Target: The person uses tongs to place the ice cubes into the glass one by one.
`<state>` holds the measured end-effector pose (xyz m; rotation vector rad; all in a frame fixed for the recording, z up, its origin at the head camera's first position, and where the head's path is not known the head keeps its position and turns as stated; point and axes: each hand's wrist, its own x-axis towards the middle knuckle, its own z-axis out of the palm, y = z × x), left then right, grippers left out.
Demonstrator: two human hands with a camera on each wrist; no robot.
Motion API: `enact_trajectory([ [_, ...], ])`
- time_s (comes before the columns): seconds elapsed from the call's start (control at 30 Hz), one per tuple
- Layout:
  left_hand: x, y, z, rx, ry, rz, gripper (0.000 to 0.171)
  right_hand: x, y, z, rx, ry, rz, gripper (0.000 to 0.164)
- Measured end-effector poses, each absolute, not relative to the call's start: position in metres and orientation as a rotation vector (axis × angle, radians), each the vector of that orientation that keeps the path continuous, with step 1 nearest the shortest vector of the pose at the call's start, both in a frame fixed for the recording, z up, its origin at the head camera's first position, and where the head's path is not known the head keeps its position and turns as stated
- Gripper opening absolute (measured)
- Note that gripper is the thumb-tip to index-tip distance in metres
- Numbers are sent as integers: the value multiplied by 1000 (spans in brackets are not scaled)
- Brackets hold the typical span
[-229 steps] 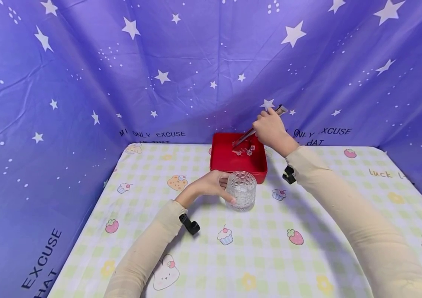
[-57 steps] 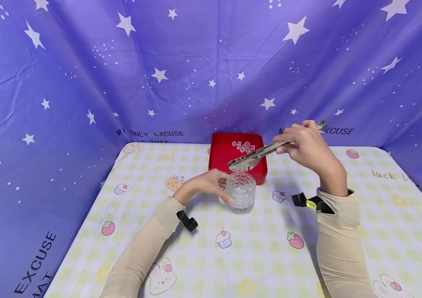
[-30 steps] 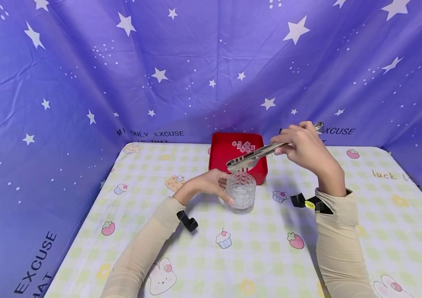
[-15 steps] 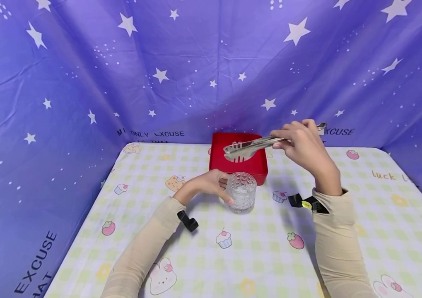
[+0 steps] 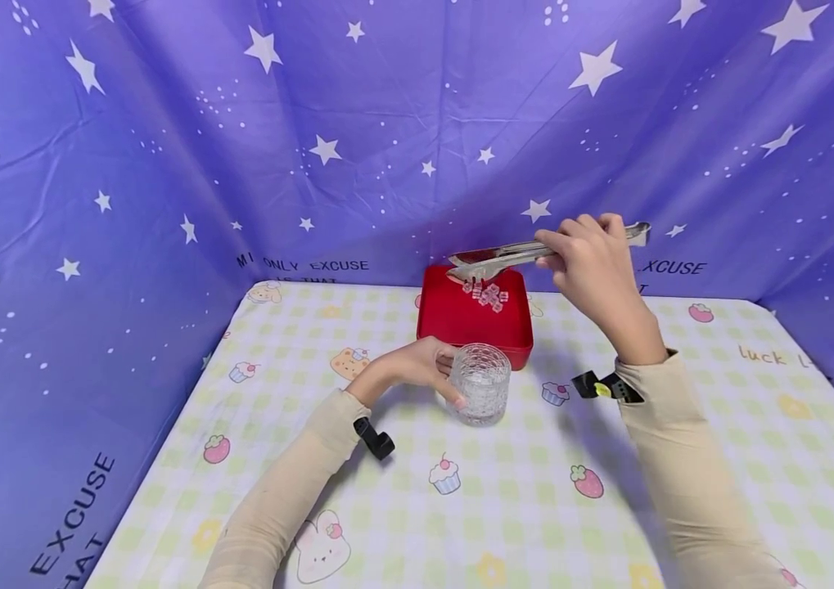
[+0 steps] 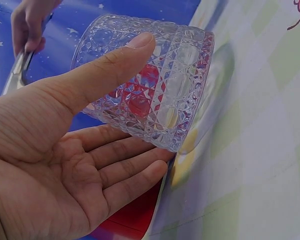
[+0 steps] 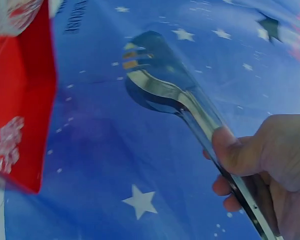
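Note:
A clear textured glass stands upright on the table in front of a red box. My left hand holds its left side, thumb in front and fingers behind; the left wrist view shows the thumb lying across the glass wall. Whether anything lies in the glass I cannot tell. My right hand grips metal tongs above the back of the box. In the right wrist view the tongs' slotted ends hold nothing that I can see. Several small clear cubes lie inside the box.
The red box sits open near the table's back edge, just behind the glass. A purple star-patterned curtain rises behind the table. Printed cloth covers the table. Each wrist wears a black camera strap.
My right hand has lifted the tongs from over the glass, up and back above the box's far edge. My left hand and the glass have stayed in place.

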<state>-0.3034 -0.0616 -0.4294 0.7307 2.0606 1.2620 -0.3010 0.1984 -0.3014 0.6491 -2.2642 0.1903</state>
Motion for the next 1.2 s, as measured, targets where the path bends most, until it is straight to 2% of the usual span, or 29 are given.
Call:
enact_trajectory([
  [0.3, -304, -62, -430, 748, 2060, 1260, 70, -334, 186, -302, 738, -2255, -95, 18],
  [0.57, -303, -62, -429, 748, 2061, 1263, 69, -362, 175, -312, 806, -2227, -230, 2],
  [0.77, -303, -60, -429, 742, 2064, 1265, 70, -379, 172, -319, 822, -2250, -289, 25],
  [1.2, -303, -60, -429, 752, 2067, 1258, 69, -399, 165, -334, 825, -2402, -414, 24],
])
